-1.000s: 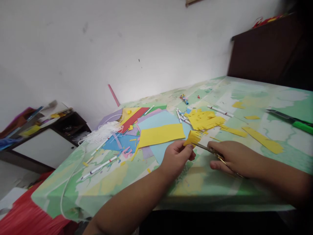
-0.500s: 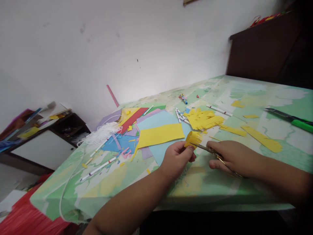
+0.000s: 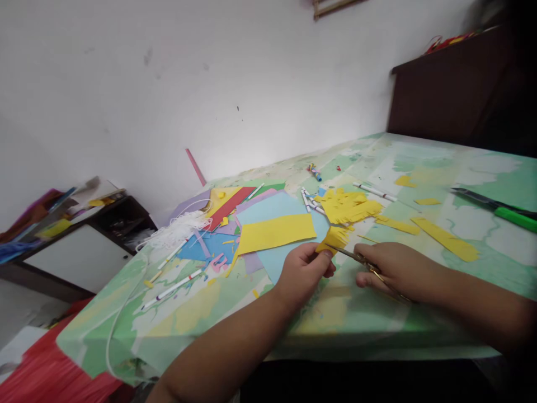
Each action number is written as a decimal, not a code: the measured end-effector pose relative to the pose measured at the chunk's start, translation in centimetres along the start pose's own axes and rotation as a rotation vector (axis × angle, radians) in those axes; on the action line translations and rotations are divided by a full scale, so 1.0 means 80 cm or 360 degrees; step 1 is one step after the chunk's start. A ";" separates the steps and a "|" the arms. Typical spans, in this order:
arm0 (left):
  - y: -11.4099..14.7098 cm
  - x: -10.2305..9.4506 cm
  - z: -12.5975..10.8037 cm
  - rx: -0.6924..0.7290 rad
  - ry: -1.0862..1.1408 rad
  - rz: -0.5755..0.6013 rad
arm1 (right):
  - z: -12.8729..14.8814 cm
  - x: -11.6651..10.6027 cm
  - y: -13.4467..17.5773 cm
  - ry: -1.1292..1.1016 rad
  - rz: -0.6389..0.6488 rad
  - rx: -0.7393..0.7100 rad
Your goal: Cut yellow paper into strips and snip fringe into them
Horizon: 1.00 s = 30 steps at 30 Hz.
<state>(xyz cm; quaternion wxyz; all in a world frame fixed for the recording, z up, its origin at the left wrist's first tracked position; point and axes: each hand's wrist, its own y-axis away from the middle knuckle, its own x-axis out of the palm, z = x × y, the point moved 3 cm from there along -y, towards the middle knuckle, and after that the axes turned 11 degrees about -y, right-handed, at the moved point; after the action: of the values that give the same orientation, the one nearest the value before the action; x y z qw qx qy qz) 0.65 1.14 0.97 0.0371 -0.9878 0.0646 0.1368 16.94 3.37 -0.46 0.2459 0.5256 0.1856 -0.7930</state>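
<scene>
My left hand (image 3: 307, 265) pinches a small yellow paper strip (image 3: 335, 237) whose far edge is cut into a fringe. Gold-handled scissors (image 3: 356, 257) are in my right hand (image 3: 394, 272), fingers around the handles, with the blades against the strip close to my left thumb. Just beyond it lies a fringed yellow paper piece (image 3: 346, 205). A plain yellow paper rectangle (image 3: 277, 232) rests on a light blue sheet (image 3: 268, 204) to the left of the strip.
White markers (image 3: 375, 192) and yellow scraps (image 3: 445, 238) are scattered over the patterned tablecloth (image 3: 176, 319). Green-handled scissors (image 3: 495, 210) lie at the right. White string (image 3: 178, 228), a red strip (image 3: 232, 209) and blue paper (image 3: 193, 248) sit to the left. A low cabinet (image 3: 79, 257) stands beyond.
The yellow strip in my left hand was curled into a loop and now appears flatter. Both hands stay in nearly the same place, and the view has shifted slightly.
</scene>
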 end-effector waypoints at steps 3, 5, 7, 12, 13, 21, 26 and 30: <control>0.001 -0.001 -0.001 -0.0001 0.0009 -0.0030 | 0.001 0.000 0.001 -0.0015 0.0013 0.0010; 0.002 -0.001 -0.001 0.0008 0.0022 -0.0017 | 0.002 0.000 0.001 -0.0026 -0.0001 -0.0005; 0.002 -0.001 0.001 0.0014 0.0057 -0.0004 | 0.002 -0.001 0.002 -0.0031 -0.0019 -0.0016; -0.001 -0.003 0.007 0.0032 0.0214 -0.0046 | 0.002 -0.004 0.002 -0.0053 -0.0035 -0.0002; -0.002 -0.003 0.009 0.0019 0.0247 -0.0061 | 0.002 -0.005 0.002 -0.0060 -0.0041 0.0000; -0.004 0.005 0.012 -0.0123 0.0406 0.0044 | 0.002 -0.001 0.000 -0.0047 -0.0011 0.0062; -0.004 0.005 0.013 -0.0154 0.0435 0.0036 | 0.002 0.000 -0.001 -0.0044 0.0044 0.0063; -0.004 0.005 0.014 -0.0182 0.0438 0.0039 | -0.002 0.003 -0.002 -0.0048 0.0030 0.0020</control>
<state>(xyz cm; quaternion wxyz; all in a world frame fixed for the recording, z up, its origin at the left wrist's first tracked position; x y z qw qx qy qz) 0.81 1.53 -0.19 -0.0303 -0.9968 0.0733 0.0039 16.91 3.53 -0.75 0.2528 0.5169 0.1720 -0.7996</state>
